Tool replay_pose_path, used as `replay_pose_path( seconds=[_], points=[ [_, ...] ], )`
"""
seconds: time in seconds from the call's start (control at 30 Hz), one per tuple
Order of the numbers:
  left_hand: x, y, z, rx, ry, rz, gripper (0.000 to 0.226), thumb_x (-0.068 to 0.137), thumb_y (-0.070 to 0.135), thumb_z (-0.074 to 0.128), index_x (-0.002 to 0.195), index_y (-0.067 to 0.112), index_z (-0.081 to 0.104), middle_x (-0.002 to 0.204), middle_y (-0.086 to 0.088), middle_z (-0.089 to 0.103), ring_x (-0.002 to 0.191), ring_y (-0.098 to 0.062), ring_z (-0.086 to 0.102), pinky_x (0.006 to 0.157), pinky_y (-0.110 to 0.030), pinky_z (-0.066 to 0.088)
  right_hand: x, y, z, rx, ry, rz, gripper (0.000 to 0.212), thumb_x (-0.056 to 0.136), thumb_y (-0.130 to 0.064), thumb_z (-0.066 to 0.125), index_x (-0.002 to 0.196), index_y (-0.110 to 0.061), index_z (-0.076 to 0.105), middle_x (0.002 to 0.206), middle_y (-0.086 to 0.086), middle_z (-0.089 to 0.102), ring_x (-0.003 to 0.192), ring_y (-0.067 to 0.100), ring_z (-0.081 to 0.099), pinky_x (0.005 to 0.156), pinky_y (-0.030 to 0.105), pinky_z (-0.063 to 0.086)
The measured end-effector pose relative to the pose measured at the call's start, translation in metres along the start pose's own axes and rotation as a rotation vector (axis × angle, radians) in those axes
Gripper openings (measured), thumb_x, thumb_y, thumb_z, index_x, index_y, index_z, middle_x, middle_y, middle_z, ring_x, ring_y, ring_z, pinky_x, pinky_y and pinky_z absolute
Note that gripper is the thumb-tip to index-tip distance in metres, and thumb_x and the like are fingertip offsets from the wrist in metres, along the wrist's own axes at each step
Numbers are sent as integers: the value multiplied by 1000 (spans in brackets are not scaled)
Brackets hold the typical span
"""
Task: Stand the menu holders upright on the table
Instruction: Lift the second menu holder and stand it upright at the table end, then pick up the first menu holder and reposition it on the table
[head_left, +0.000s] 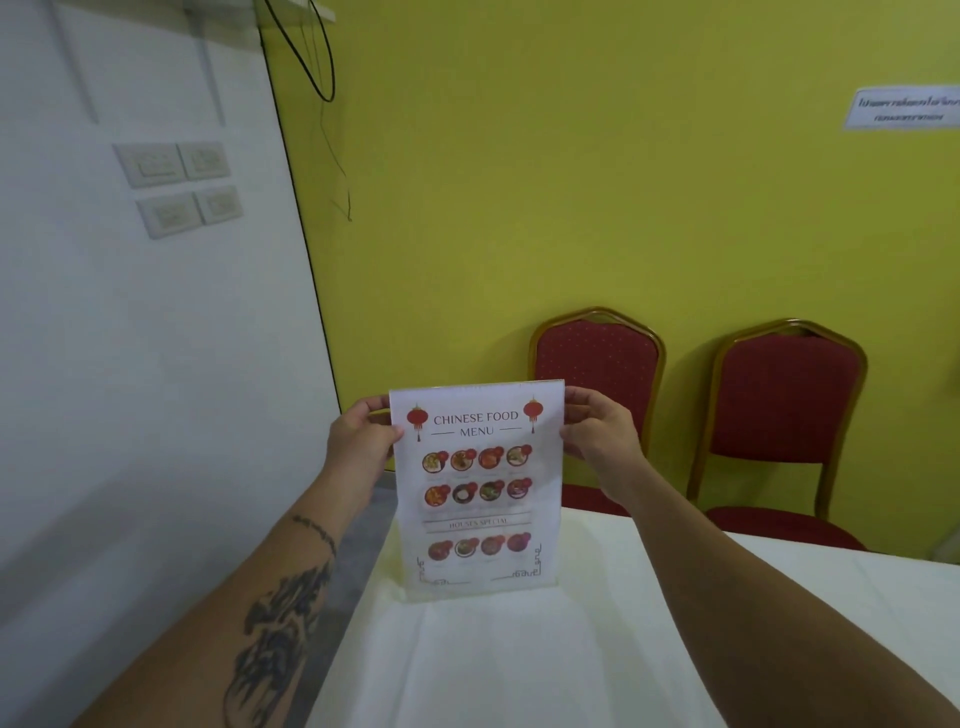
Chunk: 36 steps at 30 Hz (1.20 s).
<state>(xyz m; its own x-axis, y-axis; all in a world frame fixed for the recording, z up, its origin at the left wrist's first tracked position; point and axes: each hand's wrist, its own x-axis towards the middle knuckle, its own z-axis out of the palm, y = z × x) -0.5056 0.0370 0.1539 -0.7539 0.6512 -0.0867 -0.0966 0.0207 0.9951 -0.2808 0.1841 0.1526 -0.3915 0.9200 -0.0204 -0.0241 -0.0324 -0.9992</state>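
Both grips clamped on the menu holder (477, 491): left hand (363, 431) pinches its upper left edge, thumb on the front face, fingers behind; right hand (602, 431) pinches the upper right edge the same way. Holder is upright, printed side toward the camera, header reads "CHINESE FOOD MENU". Its clear base sits at the far left corner of the tabletop (519, 665); can't tell if it's fully seated or a hair off the white cloth. Left forearm carries a dark tattoo. Beyond the tabletop, two red padded chairs (779, 395) with gold frames against a yellow wall (571, 182). White wall with switch plates (176, 187) at left.
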Motion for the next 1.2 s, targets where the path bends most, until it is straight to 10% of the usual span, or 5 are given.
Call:
replay_pose_path(
  seconds=[0.5,1.2],
  points=[
    [-46,8,2,-73,251,207,36,79,-4,52,88,28,66,93,-1,69,89,-18,66,75,-31,53,-59,-13,-54,-274,-21,-88,56,85,8,60,134,-19,57,121,3,65,106,18,63,76,30,56],
    [-333,-28,260,-311,-492,-42,30,87,-10,50,97,14,65,88,-4,68,75,-16,62,67,-28,47,-297,-51,-361,-110,245,-133,47,85,12,59,117,-23,65,114,8,65,90,19,68,74,39,52]
  ],
)
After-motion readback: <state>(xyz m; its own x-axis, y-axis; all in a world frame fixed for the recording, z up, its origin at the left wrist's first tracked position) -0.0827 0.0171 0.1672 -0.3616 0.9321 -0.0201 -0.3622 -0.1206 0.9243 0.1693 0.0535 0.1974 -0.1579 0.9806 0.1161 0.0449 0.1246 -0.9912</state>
